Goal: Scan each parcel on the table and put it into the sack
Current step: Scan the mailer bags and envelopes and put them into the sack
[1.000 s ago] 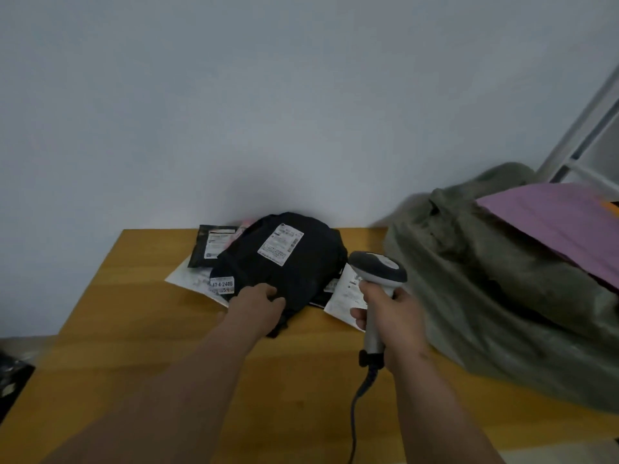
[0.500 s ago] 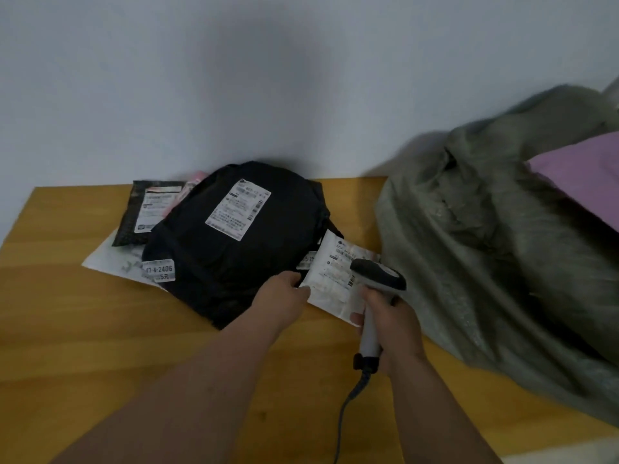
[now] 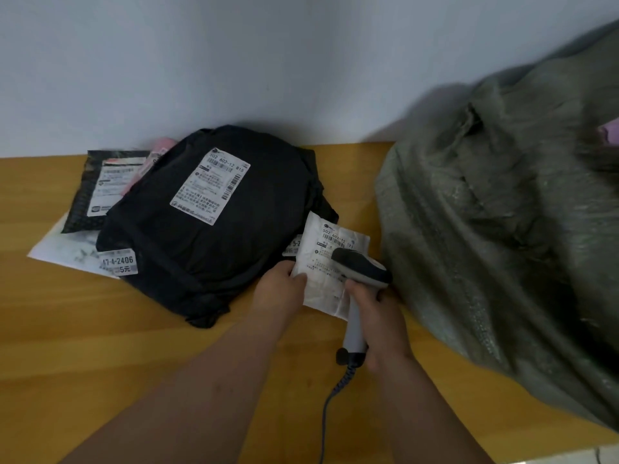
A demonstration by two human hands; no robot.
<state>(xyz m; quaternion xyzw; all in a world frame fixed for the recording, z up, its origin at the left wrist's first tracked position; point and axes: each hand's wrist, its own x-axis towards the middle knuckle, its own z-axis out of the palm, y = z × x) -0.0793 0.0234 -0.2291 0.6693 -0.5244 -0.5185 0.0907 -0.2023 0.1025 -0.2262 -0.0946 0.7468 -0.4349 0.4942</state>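
Note:
A small white parcel (image 3: pixel 326 262) with a printed label lies at the right foot of a big black parcel (image 3: pixel 214 226). My left hand (image 3: pixel 279 289) pinches the white parcel's left edge. My right hand (image 3: pixel 378 326) grips the handle of a grey barcode scanner (image 3: pixel 361 266), whose head hovers over the white parcel's label. The grey-green sack (image 3: pixel 495 229) slumps on the table to the right, a pink parcel (image 3: pixel 611 133) showing in its mouth.
Behind the black parcel lie a smaller black mailer (image 3: pixel 100 189), a pink packet (image 3: pixel 164 150) and a flat white mailer (image 3: pixel 67 252). The wooden table (image 3: pixel 83 346) meets a white wall at the back. The scanner cable (image 3: pixel 330 406) trails toward the near edge.
My left hand left the black parcel's front edge and took hold of the small white parcel. The scanner came down over that parcel's label. The camera tilted down and closer.

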